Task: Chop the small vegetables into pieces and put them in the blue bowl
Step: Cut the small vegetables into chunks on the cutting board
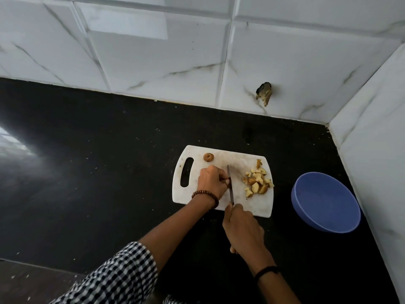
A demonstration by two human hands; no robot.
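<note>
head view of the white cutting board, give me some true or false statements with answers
1. The round blue bowl holds the pale chopped pieces. False: it is empty; they lie on the white plastic cutting board.
2. The right hand grips the slim dark knife. True.
3. The left hand pinches a small vegetable piece beside the blade. True.
4. The whole brown round vegetable lies right of the pile. False: it lies near the board's handle slot.

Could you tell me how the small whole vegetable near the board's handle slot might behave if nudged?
The whole vegetable looks round, so it would probably roll on the smooth cutting board. It seems small, so likely light. The cut pieces keep crisp edges, suggesting firm flesh.
</note>
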